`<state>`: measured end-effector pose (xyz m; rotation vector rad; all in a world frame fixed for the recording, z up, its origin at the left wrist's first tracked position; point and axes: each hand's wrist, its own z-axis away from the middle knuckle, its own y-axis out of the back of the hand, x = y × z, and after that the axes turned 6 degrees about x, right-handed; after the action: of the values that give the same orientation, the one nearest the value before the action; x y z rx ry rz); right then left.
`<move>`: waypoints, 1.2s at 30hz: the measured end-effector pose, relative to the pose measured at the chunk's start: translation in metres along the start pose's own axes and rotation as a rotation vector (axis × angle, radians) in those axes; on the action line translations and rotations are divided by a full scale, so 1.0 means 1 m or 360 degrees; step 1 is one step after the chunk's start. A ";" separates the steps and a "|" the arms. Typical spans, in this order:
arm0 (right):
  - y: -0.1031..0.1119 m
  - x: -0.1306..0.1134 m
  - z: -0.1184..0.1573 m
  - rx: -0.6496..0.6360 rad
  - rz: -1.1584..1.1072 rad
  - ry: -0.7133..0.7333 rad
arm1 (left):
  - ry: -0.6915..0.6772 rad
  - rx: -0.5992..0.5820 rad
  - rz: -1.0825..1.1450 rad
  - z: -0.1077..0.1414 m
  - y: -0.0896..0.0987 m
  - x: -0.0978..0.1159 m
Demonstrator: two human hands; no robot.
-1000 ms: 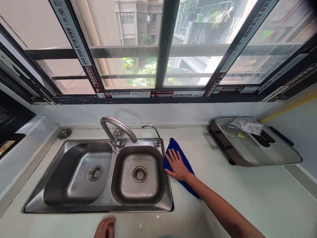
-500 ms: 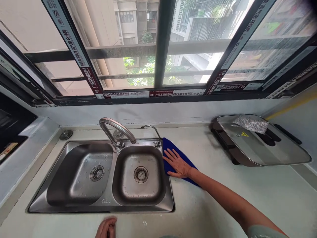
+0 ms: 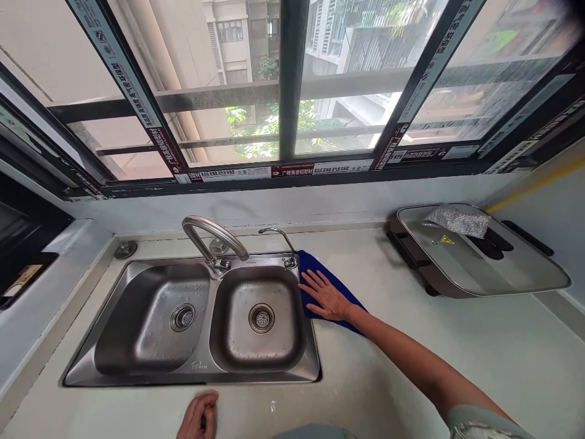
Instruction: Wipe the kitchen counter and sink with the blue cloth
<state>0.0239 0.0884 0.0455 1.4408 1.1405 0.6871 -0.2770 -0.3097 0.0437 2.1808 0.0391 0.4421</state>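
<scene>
My right hand (image 3: 326, 297) lies flat with spread fingers on a dark blue cloth (image 3: 340, 286), pressing it to the countertop beside the sink's right rim. The cloth reaches from behind the small tap down under my wrist; part of it is hidden by the hand. At the front of the counter, below the sink, my left hand (image 3: 200, 416) rests with its fingers curled in, and nothing shows in it. The double steel sink (image 3: 203, 341) has water drops in both bowls.
A curved steel faucet (image 3: 219, 235) and a thin small tap (image 3: 286, 244) rise behind the sink. An electric pan with a glass lid (image 3: 493, 268) stands at the right, a crinkled silvery wrap (image 3: 459, 221) on its handle. A window (image 3: 287, 91) spans the back.
The view has shifted slightly. My right hand stays flat on the cloth in nearly the same place, and my left hand remains curled at the counter's front.
</scene>
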 end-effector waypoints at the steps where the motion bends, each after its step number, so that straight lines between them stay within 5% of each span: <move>1: -0.001 0.000 0.000 0.0015 0.0003 -0.0003 | -0.0002 0.0005 -0.0007 0.000 0.000 0.001; 13: 0.000 -0.013 -0.002 0.0099 0.0021 -0.0228 | -0.0037 0.0010 -0.0023 0.003 0.000 0.000; 24: -0.049 -0.054 -0.006 0.0668 0.0276 -0.1481 | 0.0024 0.0062 0.0088 0.006 0.001 0.000; 29: -0.043 -0.040 0.014 0.0615 0.0199 -0.1228 | 0.0110 0.0056 0.0143 0.008 0.001 0.000; 34: -0.004 -0.017 0.033 0.0148 0.0172 -0.0163 | 0.0135 0.0058 0.0148 0.009 -0.001 0.000; 36: 0.004 -0.015 0.035 0.0025 0.0107 0.0080 | 0.0117 0.0071 0.0131 0.009 -0.001 0.000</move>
<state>0.0509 0.0612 0.0447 1.4881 1.1424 0.7665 -0.2738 -0.3164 0.0380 2.2152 -0.0004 0.5725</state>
